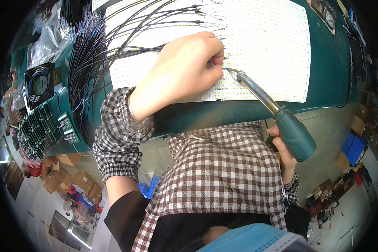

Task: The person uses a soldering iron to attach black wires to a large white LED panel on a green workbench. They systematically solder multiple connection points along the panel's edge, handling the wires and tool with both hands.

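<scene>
My left hand [185, 67] lies over white LED panels [269, 50], its thumb and fingertips pinched together at the seam between two panels. A black cable [143, 51] runs under this hand toward the pinch; the wire ends in the fingers are mostly hidden. My right hand [284, 153] is wrapped round the green handle of a soldering iron [296, 134]. The iron's thin bent tip reaches the panel seam just right of my left fingertips. I cannot tell whether it touches the wire. More black cables with stripped ends cross the left panel above my hand.
A thick bundle of black cables [82, 63] hangs at the left of the green table [235, 112]. Beyond it stand a black fan [40, 84] and stacked green circuit boards [40, 130]. A clear plastic bag [50, 44] lies at far left. Cardboard boxes [83, 181] are on the floor.
</scene>
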A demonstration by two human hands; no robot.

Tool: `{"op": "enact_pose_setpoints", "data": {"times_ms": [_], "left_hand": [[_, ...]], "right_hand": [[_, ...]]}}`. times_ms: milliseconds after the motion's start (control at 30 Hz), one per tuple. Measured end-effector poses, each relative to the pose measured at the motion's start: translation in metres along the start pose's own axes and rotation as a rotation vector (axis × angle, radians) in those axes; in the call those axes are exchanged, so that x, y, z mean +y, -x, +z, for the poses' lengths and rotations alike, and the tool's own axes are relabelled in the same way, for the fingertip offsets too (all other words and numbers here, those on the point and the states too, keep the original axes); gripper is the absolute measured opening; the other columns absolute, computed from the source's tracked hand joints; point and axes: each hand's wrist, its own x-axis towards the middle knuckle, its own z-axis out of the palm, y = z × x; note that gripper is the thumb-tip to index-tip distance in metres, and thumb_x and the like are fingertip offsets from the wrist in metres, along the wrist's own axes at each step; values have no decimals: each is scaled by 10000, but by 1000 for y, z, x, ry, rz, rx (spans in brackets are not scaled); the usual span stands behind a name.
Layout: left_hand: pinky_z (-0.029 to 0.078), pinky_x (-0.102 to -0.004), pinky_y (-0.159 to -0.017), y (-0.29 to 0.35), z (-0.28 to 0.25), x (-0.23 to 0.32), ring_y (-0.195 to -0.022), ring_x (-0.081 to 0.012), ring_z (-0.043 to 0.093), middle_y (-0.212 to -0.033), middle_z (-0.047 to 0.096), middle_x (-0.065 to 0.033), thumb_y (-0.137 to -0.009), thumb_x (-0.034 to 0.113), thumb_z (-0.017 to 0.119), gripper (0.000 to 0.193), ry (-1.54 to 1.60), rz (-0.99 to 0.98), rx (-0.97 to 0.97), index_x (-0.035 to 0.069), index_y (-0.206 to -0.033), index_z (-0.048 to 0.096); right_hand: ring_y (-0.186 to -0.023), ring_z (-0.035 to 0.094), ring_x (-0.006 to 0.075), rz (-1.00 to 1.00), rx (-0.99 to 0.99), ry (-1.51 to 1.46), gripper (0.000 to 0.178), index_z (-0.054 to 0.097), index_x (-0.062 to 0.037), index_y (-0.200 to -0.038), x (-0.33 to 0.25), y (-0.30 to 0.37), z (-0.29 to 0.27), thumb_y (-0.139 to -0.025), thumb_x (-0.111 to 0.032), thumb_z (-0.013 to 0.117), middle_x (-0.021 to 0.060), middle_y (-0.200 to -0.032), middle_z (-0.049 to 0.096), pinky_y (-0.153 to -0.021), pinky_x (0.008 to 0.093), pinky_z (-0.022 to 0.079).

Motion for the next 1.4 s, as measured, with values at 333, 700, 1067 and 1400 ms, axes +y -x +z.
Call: {"op": "enact_pose_setpoints", "data": {"times_ms": [333,700,1067,1400], "left_hand": [[515,-348,-685,1,0,-1,-740,-267,638,-818,617,-122,-745,51,641,99,15,-2,-9,0,-821,603],[518,-358,-694,1,2,-4,-760,-277,642,-818,616,-128,-746,62,644,110,1,22,0,2,-833,613],[477,-424,-713,19,10,-13,-791,-325,606,-867,577,-106,-790,96,678,159,-164,289,165,69,-929,605],[525,-332,-796,79,-59,-54,-906,-255,671,-948,685,-115,-801,-22,674,226,-227,18,821,20,-1023,666]], "right_hand": [[-809,693,192,-38,0,-27,464,630,66,-1100,7,5,-3,-760,-168,843,116,-898,694,-739,307,552],[-853,640,256,41,60,-157,495,576,123,-1149,-8,2,3,-901,-295,666,138,-899,636,-853,448,543],[-786,636,252,-153,247,-315,456,543,169,-1179,-4,-21,-15,-931,-203,632,179,-897,639,-688,388,586],[-800,637,222,-221,265,-272,434,518,154,-1229,-2,-32,-30,-953,-173,592,177,-936,629,-684,354,610]]}}
